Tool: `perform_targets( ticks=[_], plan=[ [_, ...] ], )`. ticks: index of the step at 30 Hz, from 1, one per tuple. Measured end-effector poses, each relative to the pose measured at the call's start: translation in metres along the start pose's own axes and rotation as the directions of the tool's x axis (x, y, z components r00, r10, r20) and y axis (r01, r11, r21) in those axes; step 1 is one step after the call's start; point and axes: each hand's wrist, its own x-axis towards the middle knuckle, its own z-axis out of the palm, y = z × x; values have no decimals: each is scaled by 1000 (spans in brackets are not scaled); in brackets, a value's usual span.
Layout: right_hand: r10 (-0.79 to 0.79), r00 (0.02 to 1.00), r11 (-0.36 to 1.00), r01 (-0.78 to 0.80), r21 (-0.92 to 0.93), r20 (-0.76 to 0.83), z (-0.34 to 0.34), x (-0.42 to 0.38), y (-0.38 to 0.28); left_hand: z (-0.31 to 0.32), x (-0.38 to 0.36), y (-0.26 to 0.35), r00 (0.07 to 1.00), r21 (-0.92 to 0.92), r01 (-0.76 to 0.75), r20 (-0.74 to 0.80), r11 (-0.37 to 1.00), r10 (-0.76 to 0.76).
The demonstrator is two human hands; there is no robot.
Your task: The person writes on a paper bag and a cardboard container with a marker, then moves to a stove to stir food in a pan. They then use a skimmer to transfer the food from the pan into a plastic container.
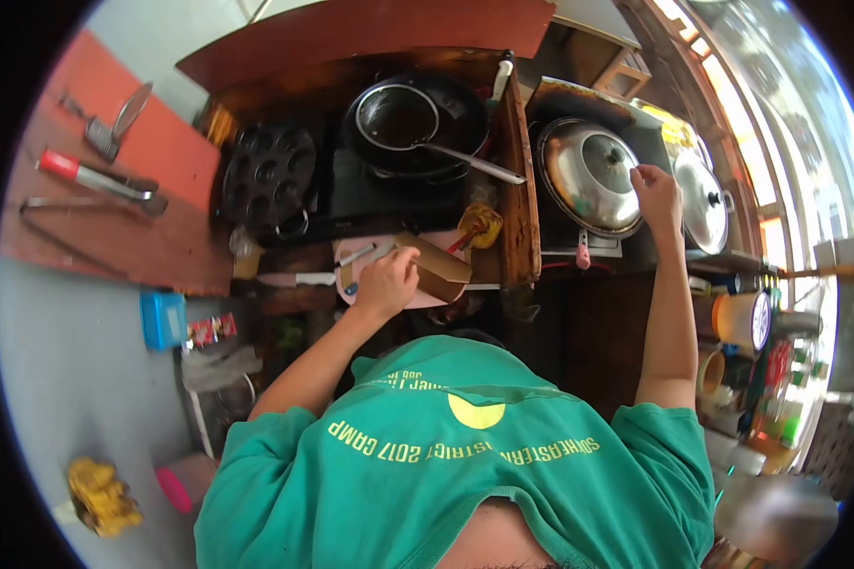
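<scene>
Curled fingers of my left hand (387,284) meet the left edge of a folded piece of brown cardboard (436,270), which lies on a pink board (421,302). A pen-like tool (358,255) is just left of the cardboard. My right hand (659,199) is raised at the right side of a domed metal lid (586,180), its fingertips drawn together a little below and right of the black knob (616,155). Whether anything small is between them cannot be made out. The lid covers a pan with a pink handle (583,250).
A strainer (474,163) rests on a black wok (465,100). Left of it is a round-welled black pan (268,175). A white-handled knife (313,279) lies beside the board. A wooden divider (519,190) separates the stoves. Another lid (700,204) stands right.
</scene>
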Motion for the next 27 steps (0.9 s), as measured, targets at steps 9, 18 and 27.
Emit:
perform_targets(
  ticks=[9, 18, 27],
  plan=[
    [388, 920, 798, -369, 476, 62, 5, -195, -40, 0, 124, 57, 883, -34, -467, 42, 884, 468],
    [559, 646, 683, -714, 154, 519, 33, -386, -64, 39, 183, 129, 767, -76, -604, 215, 793, 605],
    [605, 255, 655, -699, -288, 755, 57, -480, -41, 46, 208, 176, 536, 22, -785, 524, 619, 661]
  ],
)
